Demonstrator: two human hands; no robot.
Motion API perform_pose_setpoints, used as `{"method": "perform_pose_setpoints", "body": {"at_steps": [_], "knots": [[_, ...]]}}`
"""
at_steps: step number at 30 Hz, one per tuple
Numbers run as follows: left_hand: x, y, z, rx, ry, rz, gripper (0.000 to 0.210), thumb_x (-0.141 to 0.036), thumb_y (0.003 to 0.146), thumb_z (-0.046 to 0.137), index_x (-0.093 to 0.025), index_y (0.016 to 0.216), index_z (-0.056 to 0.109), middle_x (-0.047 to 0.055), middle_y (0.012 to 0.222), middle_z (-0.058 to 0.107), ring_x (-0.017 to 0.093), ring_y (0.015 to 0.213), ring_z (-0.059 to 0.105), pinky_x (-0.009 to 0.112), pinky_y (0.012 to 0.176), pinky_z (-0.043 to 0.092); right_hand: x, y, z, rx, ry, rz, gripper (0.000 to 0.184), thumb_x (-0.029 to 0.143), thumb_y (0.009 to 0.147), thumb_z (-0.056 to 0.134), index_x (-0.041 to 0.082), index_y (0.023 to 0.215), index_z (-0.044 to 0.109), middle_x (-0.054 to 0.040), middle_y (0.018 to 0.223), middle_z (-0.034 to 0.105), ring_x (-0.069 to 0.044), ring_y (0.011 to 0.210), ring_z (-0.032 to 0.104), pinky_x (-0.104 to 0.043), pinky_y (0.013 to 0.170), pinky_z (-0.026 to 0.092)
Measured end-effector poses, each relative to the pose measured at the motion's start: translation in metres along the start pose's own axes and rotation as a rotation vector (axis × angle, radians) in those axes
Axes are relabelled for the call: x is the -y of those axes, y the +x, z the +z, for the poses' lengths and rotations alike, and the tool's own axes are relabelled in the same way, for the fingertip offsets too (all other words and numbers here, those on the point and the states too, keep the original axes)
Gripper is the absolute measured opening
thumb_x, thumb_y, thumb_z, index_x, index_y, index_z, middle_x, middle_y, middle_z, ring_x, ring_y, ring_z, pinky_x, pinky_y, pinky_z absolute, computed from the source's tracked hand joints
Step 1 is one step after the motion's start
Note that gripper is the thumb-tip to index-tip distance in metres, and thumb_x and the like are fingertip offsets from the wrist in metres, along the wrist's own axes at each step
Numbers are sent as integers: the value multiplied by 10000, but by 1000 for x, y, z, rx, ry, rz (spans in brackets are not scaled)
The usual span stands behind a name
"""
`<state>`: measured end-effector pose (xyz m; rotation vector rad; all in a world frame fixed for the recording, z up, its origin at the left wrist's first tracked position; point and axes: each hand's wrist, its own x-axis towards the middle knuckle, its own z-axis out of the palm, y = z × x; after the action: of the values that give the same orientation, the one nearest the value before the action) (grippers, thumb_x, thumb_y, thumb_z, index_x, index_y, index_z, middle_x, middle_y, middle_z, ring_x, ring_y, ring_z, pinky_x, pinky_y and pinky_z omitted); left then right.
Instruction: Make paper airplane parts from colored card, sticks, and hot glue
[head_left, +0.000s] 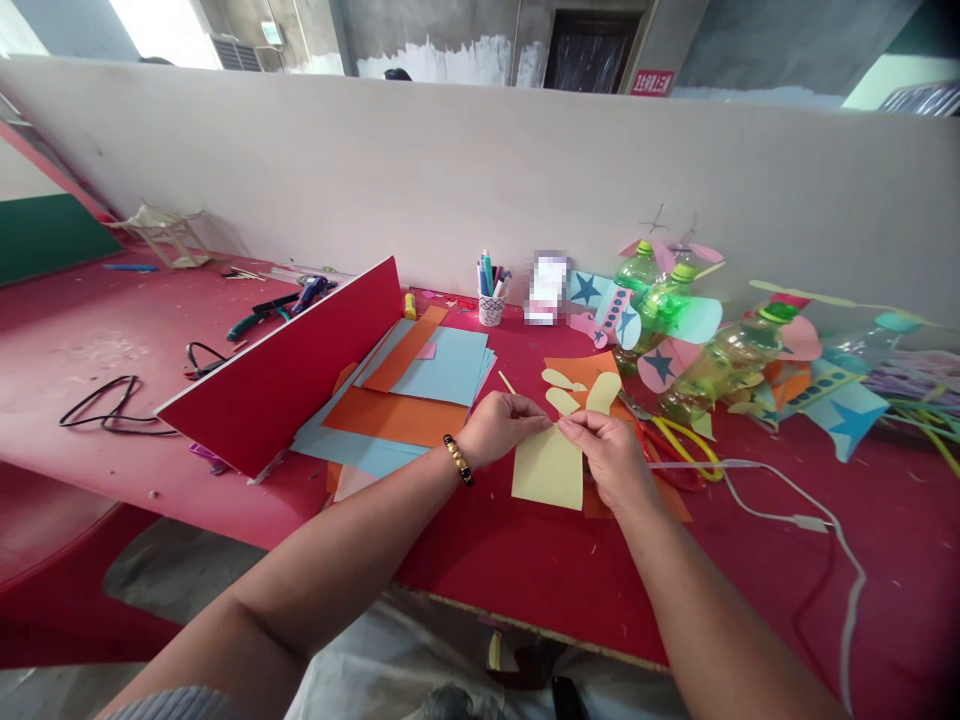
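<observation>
My left hand (504, 432), with a dark and gold bead bracelet, is closed in a pinch. Its fingertips meet those of my right hand (609, 455), which pinches too. Pale yellow paper shows at the fingertips, but the fingers cover most of what they grip. Directly below them is a pale yellow paper sheet (547, 475); whether it is the piece held, I cannot tell. Just beyond the hands, rounded yellow paper cutouts (602, 390) rest on orange paper (581, 368). Beside my right hand are scissors with yellow handles (694, 455) and red-handled scissors (679, 480).
Blue and orange paper sheets (397, 415) lie left, beside an upright red divider board (300, 365). A pen cup (491, 308) and a phone (547, 288) stand behind. Decorated plastic bottles (731, 360) crowd the right. A white cable (814, 495) crosses the red table (517, 575).
</observation>
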<state>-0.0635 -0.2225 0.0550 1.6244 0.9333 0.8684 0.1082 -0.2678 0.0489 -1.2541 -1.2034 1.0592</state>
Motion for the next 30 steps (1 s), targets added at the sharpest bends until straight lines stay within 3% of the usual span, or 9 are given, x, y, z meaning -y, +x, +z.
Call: {"method": "perform_pose_setpoints", "body": {"at_steps": [13,20,30], "knots": [[-2,-1,-1,52,-40,26,325,-440,735,655,-122,770,711,26,701,643,92,601,511,202,556,391,4,-3,-2,-14,-193,-116,270,437,751,655,168,725,665,10,595,538,-123,566,431,-255,533,341],[-2,0,-5,97,-218,-83,436,-512,724,658,-101,860,704,60,737,661,129,636,586,234,575,461,3,-2,-6,-74,-169,-92,255,434,749,661,180,740,674,11,607,563,-134,582,472,-252,545,375],[-1,3,-7,74,-367,-184,335,-380,645,767,-107,832,714,66,742,682,126,636,614,253,598,507,0,0,-9,-104,-167,-66,283,460,711,690,182,761,692,-2,618,621,-156,574,533,-262,526,409]]}}
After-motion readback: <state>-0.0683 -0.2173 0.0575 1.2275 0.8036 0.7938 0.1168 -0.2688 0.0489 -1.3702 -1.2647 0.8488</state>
